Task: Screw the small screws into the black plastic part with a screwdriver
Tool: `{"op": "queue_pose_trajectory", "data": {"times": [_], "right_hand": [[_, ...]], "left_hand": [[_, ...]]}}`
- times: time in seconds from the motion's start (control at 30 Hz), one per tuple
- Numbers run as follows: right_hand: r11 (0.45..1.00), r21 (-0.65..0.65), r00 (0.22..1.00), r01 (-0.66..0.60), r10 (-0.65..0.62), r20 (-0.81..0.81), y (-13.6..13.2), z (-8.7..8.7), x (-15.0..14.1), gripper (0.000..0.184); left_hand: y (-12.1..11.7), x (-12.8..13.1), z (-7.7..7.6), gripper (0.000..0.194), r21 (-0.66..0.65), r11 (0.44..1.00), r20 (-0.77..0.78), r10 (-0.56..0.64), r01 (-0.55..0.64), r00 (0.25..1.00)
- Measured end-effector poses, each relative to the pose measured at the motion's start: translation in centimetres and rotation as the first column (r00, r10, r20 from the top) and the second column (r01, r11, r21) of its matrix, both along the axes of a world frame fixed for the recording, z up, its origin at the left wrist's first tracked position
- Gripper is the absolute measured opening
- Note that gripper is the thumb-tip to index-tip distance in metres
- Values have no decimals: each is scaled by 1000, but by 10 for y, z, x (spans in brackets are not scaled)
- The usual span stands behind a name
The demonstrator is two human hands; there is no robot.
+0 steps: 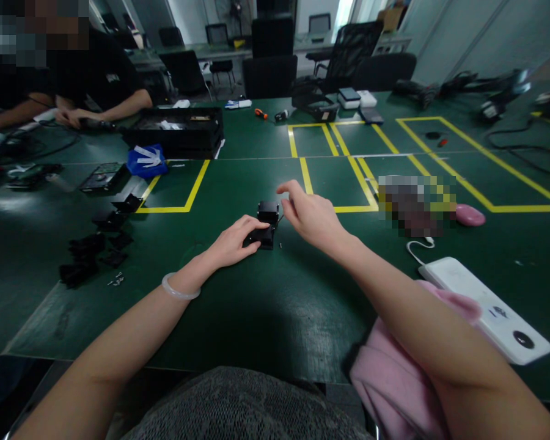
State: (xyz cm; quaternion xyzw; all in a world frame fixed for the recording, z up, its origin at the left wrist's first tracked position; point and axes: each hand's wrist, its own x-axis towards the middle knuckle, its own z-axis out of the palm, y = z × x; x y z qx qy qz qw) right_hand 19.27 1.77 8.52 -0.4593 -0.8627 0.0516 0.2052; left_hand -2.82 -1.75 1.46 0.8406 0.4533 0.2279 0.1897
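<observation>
My left hand [238, 240], with a pale bangle [179, 288] at its wrist, holds a small black part [266, 240] down on the green table. Its fingers lie over the part and its thumb is at the near side. A boxy black piece [268, 211] stands just behind, joined to it or touching; I cannot tell which. My right hand [314, 214] is curled just to the right. A thin dark rod [280, 219] runs from near its thumb toward the black part; its upper end is hidden. One small screw [280, 245] lies to the right of the part.
Several black brackets [87, 247] and loose screws [117, 280] lie to the left. Behind them are a blue pouch [146, 161] and a black bin [178, 131]. A white power bank [486, 308], pink cloth [394, 373] and pink mouse [470, 215] are at right. A co-worker's arm [123, 109] rests at the far left.
</observation>
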Motion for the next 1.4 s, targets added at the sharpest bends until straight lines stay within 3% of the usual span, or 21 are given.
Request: {"op": "queue_pose_trajectory", "data": {"times": [0.5,0.7,0.87,1.03,1.23,1.4], "right_hand": [[1000,10,998,23,-24,66,-1,2,0,37],[1000,22,1000,-15,15,-11,1,-1,0,36],[1000,19,999,11,-12,49,1,-1,0,34],[999,33,1000,-15,14,10,-1,-1,0,36],[999,28,994,30,-32,102,-2,2,-2,39],[1000,20,1000,1,-1,18,-2,0,-2,40]], "left_hand": [[-1,0,1,41,-1,1000,-26,8,-8,1000],[-1,0,0,42,3,1000,-27,5,-5,1000],[-1,0,0,41,4,1000,-29,12,-12,1000],[-1,0,0,42,-1,1000,-29,10,-10,1000],[-1,0,0,41,1,1000,-30,9,-9,1000],[-1,0,0,41,6,1000,-28,9,-8,1000]]}}
